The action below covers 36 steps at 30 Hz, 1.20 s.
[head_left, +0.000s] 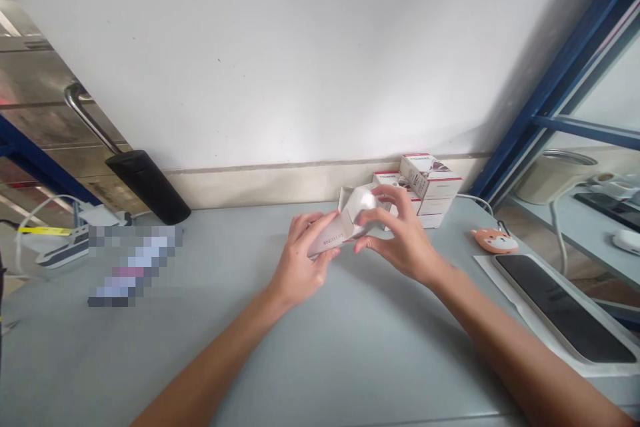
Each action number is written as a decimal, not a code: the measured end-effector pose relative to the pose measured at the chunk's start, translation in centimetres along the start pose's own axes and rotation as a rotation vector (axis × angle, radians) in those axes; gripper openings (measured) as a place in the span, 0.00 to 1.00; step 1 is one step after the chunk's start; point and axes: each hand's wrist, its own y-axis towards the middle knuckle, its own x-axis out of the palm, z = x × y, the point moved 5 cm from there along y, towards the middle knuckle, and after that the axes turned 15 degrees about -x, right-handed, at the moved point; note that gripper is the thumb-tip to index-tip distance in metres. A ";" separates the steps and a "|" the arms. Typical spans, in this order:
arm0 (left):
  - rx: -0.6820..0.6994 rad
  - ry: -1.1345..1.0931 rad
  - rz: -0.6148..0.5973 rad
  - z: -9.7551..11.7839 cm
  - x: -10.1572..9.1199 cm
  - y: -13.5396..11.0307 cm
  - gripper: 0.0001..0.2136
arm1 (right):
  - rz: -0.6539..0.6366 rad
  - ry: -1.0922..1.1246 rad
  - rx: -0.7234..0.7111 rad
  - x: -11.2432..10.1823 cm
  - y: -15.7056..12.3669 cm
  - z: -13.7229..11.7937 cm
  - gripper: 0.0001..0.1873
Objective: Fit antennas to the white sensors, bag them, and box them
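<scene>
I am watching the left grip (300, 267) clamping a long white cardboard carton (327, 240) printed with the word DETECTOR, its fingers curling over the carton's lower end. The carton is hanging over the middle of the pale grey-blue bench (350, 347), though I cannot tell whether its lower edge is touching the surface. Its long axis is running diagonally, from low on my left up toward my right, and a white flap is standing up at its far, open end.

The right grip (400, 233) is closing on a rounded white plastic body (365, 203) at that open end, with the fingers over the top and the thumb coming in below. The body is lying along the carton's axis, directly between the two grips and closer to the right one, while the left grip is nearer the carton's printed end.

Just beyond the right grip, a stack of white boxes with red trim (430, 193) is standing against the wall. An orange fox-faced ornament (494, 240) and a black glass slab on a white sheet (560, 307) are lying toward the right. A pixelated, unreadable item (133, 267) is occupying the left side of the bench, near a black-sleeved steel handle (147, 187).
</scene>
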 end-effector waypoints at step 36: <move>-0.245 -0.413 -0.319 -0.3 1.4 -0.7 0.15 | 0.189 0.659 0.498 2.4 -0.2 -1.0 0.29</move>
